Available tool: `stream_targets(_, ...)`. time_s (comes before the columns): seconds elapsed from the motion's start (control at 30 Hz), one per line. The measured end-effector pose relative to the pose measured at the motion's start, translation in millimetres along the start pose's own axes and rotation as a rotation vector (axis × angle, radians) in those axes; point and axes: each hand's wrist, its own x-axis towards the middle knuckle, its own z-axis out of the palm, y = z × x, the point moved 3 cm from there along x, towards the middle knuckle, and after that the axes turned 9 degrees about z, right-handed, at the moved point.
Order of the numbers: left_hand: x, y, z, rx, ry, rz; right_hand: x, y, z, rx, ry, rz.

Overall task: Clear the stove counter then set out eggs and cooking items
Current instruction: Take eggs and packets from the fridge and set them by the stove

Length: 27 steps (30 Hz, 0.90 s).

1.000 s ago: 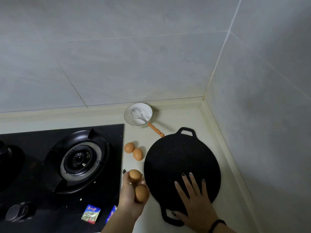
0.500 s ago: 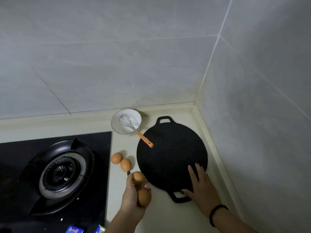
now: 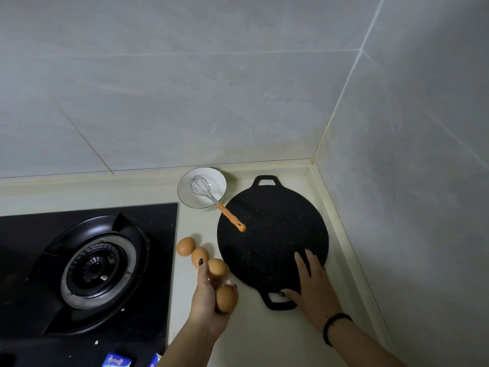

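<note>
blue packets cut off at bottom edge | eggs: two on counter, two gripped in left hand | right hand lay flat, fingers straight, on black griddle | one whisk in one bowl

We look down into a kitchen corner where two walls of large pale grey tiles meet at a yellowed grout seam, under dim, even light. Below them runs a cream counter with a raised back lip, a black glass gas hob set into its left part.
</note>
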Motion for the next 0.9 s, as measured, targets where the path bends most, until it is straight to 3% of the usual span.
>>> stream_targets(0.2,-12.0,5.5,0.7,-0.005,-0.051,0.021,0.4,-3.7,-3.6,0.007,-0.041,0.016)
stream_targets(0.37,-29.2,23.1,-8.1,-0.096,-0.087,0.042,-16.6,-32.5,-20.1,0.156,0.17,-0.207)
stream_targets(0.5,-32.0,46.7,-29.3,-0.156,-0.059,0.097,-21.7,-99.7,-23.8,0.328,0.066,-0.216)
stream_targets(0.67,-32.0,66.7,-44.0,-0.137,-0.034,0.141,10.0,-182.7,-6.1,0.292,-0.111,-0.136)
stream_targets(0.9,-18.4,68.6,-60.4,-0.094,0.012,0.073,30.9,-212.2,28.9,0.111,-0.197,-0.115)
